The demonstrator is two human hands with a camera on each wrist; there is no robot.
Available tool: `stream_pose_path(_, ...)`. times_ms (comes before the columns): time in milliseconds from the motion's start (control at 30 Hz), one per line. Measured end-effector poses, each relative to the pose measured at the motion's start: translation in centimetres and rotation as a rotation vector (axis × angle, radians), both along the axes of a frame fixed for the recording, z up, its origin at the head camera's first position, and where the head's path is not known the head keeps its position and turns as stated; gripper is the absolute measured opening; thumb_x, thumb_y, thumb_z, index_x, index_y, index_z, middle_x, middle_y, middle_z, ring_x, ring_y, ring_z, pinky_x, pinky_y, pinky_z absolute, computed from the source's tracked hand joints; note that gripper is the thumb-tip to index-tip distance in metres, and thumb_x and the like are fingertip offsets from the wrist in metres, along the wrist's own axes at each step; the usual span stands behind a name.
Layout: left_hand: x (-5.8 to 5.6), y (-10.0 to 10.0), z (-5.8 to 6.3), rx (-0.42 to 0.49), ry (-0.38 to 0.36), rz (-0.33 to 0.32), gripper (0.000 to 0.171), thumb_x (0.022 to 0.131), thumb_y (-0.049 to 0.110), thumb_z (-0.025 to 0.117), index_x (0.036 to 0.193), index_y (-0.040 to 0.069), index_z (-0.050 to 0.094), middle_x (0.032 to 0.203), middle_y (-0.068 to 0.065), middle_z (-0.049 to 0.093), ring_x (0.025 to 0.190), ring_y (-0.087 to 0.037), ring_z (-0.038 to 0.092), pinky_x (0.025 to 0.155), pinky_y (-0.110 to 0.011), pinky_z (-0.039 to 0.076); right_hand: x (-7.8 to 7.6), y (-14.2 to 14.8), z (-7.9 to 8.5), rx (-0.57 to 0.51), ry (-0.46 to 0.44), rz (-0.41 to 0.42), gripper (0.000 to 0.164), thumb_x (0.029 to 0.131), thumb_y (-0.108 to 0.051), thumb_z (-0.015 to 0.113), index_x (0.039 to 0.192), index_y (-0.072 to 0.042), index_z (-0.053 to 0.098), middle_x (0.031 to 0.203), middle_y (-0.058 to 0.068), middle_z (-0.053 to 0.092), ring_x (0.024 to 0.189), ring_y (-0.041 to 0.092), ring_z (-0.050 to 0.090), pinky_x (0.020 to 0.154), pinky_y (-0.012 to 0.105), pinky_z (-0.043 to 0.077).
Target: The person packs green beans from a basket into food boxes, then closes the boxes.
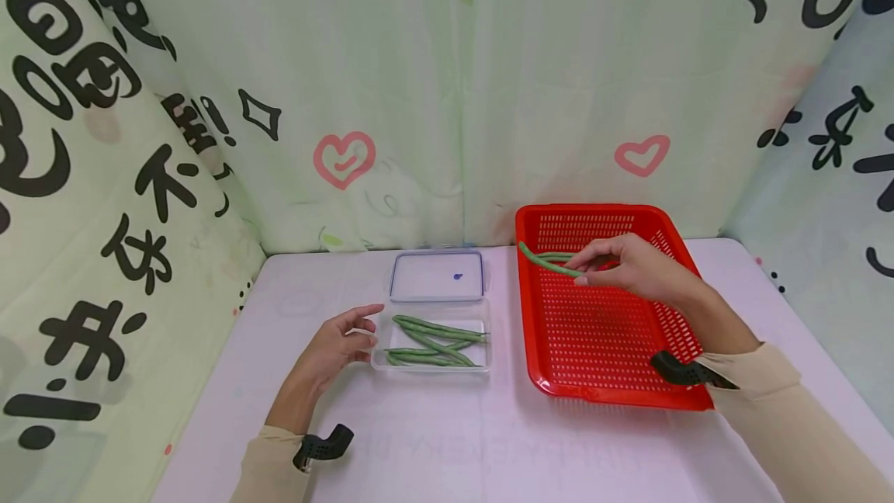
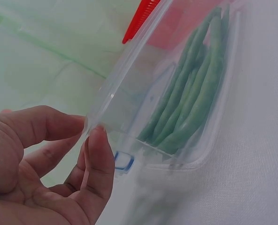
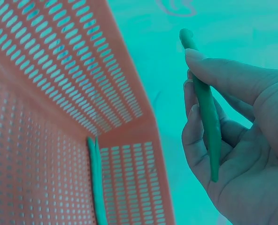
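My right hand (image 1: 621, 264) pinches a bean (image 1: 545, 263) over the far-left corner of the basket (image 1: 587, 332); my left hand (image 1: 338, 346) pinches the left edge of the box (image 1: 447, 312). Picking-out, I judge; next calls for clearing the basket's rim.

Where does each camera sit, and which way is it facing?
Head: worn on the head, facing forward and down at clear container and red basket; left hand, right hand and sleeves show.
Left wrist: on that wrist, facing green beans in the container; left hand shows at its rim.
Right wrist: on that wrist, facing the basket's corner; right hand shows, pinching a bean.
Shared: head and right wrist both show that bean and the basket.
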State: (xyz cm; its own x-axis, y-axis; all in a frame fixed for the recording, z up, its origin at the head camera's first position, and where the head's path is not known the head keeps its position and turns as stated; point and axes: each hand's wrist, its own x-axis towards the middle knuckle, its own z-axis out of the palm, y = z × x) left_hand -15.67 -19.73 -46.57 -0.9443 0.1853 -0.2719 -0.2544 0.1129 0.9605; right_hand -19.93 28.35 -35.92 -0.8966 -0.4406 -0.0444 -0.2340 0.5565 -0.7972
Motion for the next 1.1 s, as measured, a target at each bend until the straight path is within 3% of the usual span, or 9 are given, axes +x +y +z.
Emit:
stream_pose_path(567,-0.2,-0.1,-0.2,-0.018,0.02,-0.019,0.058,0.09,-0.005,0.063,0.146,0.009,0.055,0.11,-0.009,0.052,0.088,-0.018,0.058,0.072,-0.03,0.057,1.2,-5.2,0.8,-0.086,-0.027,0.101,0.023,0.086,-0.017,0.082,0.109,-0.017,0.078,0.101,0.007,0.072,0.092,0.031,0.061,0.074,0.038,0.058)
stream_pose_path(833,-0.1,-0.1,-0.1,-0.005,0.013,-0.014,0.059,0.09,-0.006,0.063,0.146,0.008,0.054,0.108,-0.008,0.052,0.087,-0.018,0.058,0.071,-0.03,0.057,1.0,-8.6,0.2,-0.123,-0.055,0.159,0.022,0.088,-0.017,0.08,0.109,-0.016,0.078,0.095,0.007,0.071,0.087,0.028,0.062,0.072,0.033,0.057)
stream_pose_path(1100,-0.1,-0.1,-0.3,-0.01,0.015,-0.015,0.058,0.09,-0.006,0.063,0.145,0.009,0.055,0.108,-0.008,0.052,0.087,-0.018,0.058,0.071,-0.03,0.057,1.2,-11.7,-0.3,-0.155,-0.042,0.24,0.022,0.088,-0.018,0.08,0.11,-0.017,0.078,0.101,0.004,0.072,0.091,0.027,0.064,0.075,0.031,0.057)
